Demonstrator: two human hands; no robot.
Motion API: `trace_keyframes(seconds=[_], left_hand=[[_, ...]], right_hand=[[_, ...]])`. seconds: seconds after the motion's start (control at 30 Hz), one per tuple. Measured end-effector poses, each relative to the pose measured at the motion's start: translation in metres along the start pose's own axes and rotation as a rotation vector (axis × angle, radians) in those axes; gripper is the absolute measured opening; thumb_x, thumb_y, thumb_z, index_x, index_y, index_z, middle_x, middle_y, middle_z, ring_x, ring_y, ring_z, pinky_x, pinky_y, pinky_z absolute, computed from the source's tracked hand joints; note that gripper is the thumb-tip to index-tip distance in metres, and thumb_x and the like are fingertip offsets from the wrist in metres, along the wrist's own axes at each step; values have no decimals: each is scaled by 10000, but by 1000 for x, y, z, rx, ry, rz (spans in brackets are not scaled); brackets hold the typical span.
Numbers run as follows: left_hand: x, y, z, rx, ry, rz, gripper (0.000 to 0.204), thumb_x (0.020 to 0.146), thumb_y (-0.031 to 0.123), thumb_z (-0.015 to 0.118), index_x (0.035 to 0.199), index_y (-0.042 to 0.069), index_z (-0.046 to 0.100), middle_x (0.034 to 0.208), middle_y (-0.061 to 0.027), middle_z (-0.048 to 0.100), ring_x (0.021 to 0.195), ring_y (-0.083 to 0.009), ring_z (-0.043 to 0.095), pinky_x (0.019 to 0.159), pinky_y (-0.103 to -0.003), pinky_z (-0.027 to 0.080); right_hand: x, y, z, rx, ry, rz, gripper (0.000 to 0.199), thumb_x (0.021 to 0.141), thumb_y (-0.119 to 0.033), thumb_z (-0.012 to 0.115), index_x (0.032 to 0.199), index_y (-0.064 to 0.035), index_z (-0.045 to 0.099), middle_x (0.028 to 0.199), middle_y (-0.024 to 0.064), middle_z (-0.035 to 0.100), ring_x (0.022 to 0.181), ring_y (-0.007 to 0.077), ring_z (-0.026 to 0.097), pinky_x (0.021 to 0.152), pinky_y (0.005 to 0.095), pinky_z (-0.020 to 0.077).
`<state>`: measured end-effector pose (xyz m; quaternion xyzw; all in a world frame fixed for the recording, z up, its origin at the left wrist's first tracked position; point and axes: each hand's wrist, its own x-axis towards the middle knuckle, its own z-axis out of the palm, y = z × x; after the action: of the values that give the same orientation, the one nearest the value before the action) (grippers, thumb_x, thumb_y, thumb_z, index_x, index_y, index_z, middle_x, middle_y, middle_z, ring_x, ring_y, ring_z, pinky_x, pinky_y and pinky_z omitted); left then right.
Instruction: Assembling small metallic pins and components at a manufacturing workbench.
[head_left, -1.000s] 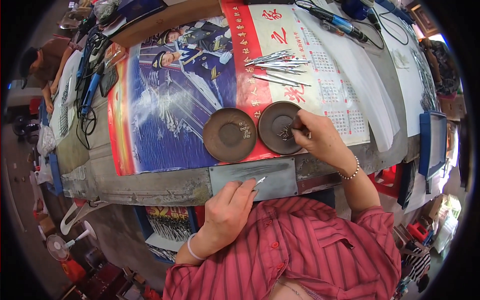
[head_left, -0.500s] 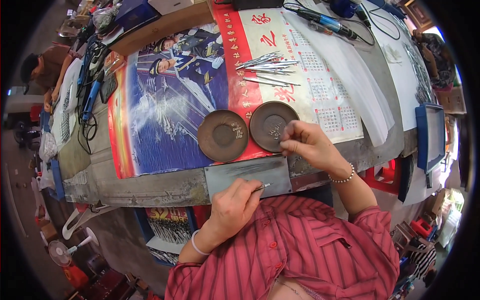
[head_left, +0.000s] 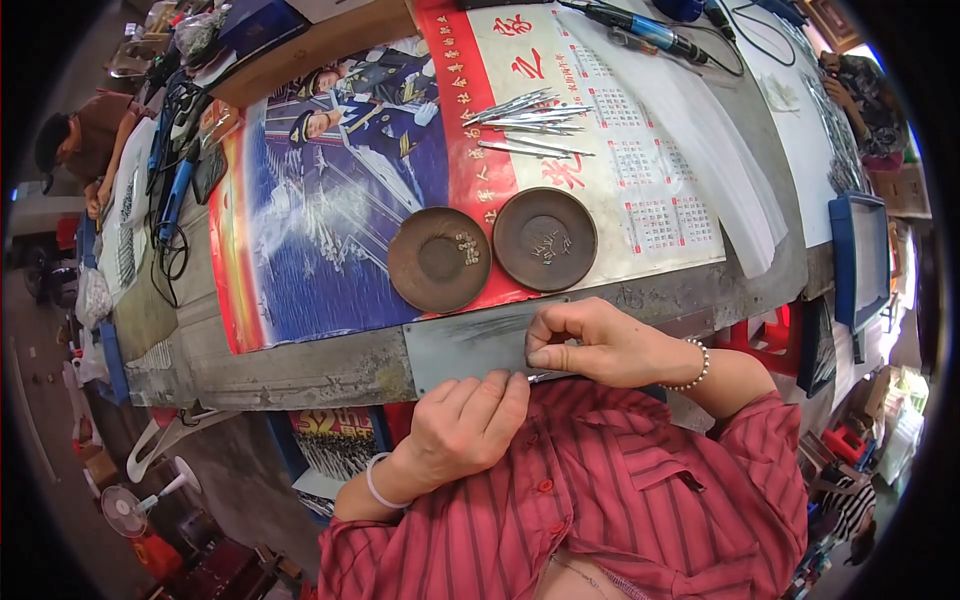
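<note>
In the head view, both hands meet at the near edge of the surface [head_left: 300,370], over a flat grey metal plate [head_left: 470,345] that lies along that edge, just in front of the person's striped red shirt. The right hand [head_left: 600,345] has its fingers [head_left: 555,322] curled tight, thumb and forefinger pinched on something very small; what it is cannot be made out. The left hand [head_left: 465,430] is loosely clenched, its fingers [head_left: 495,392] gripping a thin metal pin [head_left: 545,377], of which only a short bright tip shows between the two hands. The pin's long axis runs roughly left to right, parallel to the surface edge, the visible tip pointing toward the right hand. It looks light, stiff and smooth, likely to slip or roll, so a fingertip pinch near the middle of the shaft would suit it best. Just beyond the plate sit two shallow brown dishes, the left dish [head_left: 438,258] and the right dish [head_left: 545,238], each holding a small cluster of tiny metal bits. Farther off, a loose bundle of thin metal rods [head_left: 525,115] lies on a printed calendar poster [head_left: 330,230] that covers the surface.
</note>
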<state>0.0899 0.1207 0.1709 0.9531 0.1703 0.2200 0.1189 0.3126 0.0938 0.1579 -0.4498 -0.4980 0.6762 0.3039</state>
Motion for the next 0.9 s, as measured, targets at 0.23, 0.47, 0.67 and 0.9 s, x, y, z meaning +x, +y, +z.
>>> trace_keyframes(seconds=[0.23, 0.47, 0.67, 0.9], left_hand=[[-2, -4, 3, 37, 29, 35, 269, 756, 117, 625, 991, -10, 611, 843, -113, 620, 575, -146, 554, 483, -255, 412], [-2, -8, 3, 53, 13, 26, 269, 754, 115, 623, 988, -16, 612, 839, -115, 623, 578, -146, 557, 483, -253, 411], [-3, -10, 4, 49, -14, 15, 261, 742, 110, 621, 971, -14, 613, 839, -112, 628, 588, -148, 568, 491, -252, 423], [-9, -14, 7, -169, 6, -131, 238, 715, 6, 703, 927, -5, 597, 778, -101, 638, 595, -198, 610, 519, -293, 472]], right_hand=[[3, 0, 1, -49, -21, -33, 208, 893, -163, 627, 927, 39, 592, 834, 95, 645, 766, 128, 575, 696, 298, 484], [7, 3, 3, 1, -9, 31, 219, 896, -176, 627, 917, 40, 596, 819, 85, 643, 760, 115, 565, 688, 293, 478], [11, 3, 6, -45, 7, 50, 202, 869, -167, 648, 892, 25, 587, 797, 113, 623, 746, 181, 589, 680, 325, 479], [3, -3, 28, -816, 205, -488, 166, 745, -83, 647, 792, -2, 510, 862, 151, 527, 794, 291, 549, 716, 368, 439]])
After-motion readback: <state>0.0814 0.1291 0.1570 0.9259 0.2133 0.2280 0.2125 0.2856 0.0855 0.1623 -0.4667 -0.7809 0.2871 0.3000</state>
